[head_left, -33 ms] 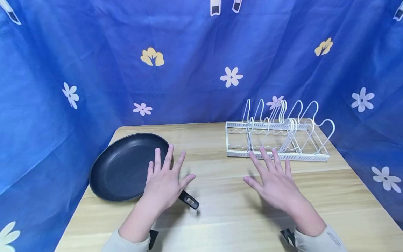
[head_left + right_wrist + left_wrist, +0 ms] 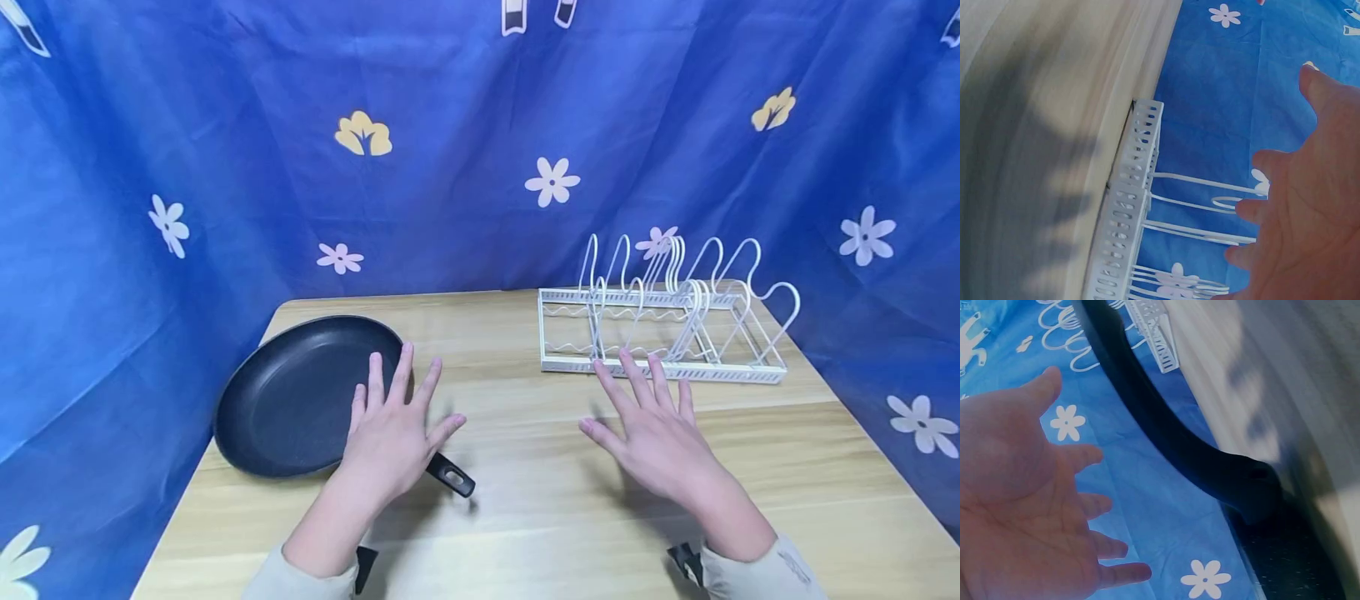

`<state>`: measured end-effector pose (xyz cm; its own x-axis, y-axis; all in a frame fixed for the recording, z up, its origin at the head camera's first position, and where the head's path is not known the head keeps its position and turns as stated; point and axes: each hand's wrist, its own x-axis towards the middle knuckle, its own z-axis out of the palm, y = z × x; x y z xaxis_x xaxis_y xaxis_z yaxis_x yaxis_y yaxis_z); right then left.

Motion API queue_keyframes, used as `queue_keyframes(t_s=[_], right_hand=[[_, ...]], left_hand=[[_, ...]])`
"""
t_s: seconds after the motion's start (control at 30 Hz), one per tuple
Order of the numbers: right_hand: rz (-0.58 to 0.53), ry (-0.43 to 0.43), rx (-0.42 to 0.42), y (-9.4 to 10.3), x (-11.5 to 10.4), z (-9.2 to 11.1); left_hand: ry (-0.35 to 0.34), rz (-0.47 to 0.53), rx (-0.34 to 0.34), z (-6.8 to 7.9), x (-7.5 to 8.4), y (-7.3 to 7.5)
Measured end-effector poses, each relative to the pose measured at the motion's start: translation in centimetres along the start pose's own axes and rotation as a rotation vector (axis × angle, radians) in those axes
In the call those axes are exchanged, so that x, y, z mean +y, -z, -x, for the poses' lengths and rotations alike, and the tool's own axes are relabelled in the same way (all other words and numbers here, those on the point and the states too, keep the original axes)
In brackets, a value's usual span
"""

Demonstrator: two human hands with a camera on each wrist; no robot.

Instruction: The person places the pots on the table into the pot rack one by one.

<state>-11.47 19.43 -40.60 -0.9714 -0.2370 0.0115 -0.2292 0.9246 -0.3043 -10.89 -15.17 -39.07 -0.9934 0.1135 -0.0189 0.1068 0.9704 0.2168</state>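
A black frying pan [image 2: 300, 408] lies on the left of the table, its handle [image 2: 452, 477] angled toward the near middle. Over the pan's right side hovers my left hand [image 2: 387, 442], fingers spread and holding nothing. The left wrist view shows the palm [image 2: 1016, 494] apart from the curved black handle [image 2: 1160, 419]. My right hand [image 2: 663, 446] is spread too, in front of a white wire rack [image 2: 660, 367] at the back right. In the right wrist view, a gap separates the right palm [image 2: 1316, 212] from the rack's slotted rail [image 2: 1119, 219].
The wood-grain table [image 2: 517, 517] has its far edge against a blue curtain [image 2: 450, 192] printed with flowers. The rack's upright wire loops [image 2: 720, 250] rise above its base. Bare tabletop lies between the pan and the rack.
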Motion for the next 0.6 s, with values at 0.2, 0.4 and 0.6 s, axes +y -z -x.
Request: queue_keyframes(t_s=[0.2,0.4,0.6], right_hand=[[0.000,0.010,-0.001,-0.4,-0.5,0.2],[-0.006,0.033,0.033,-0.8,-1.0,0.3],[-0.032,0.087,0.083,-1.3,-2.2,-0.1]], left_hand=[[0.011,0.014,0.005,0.7,-0.4,-0.2],[-0.008,0.008,0.083,1.7,-0.5,-0.2],[-0.059,0.123,0.194,3.7,-0.4,0.8]])
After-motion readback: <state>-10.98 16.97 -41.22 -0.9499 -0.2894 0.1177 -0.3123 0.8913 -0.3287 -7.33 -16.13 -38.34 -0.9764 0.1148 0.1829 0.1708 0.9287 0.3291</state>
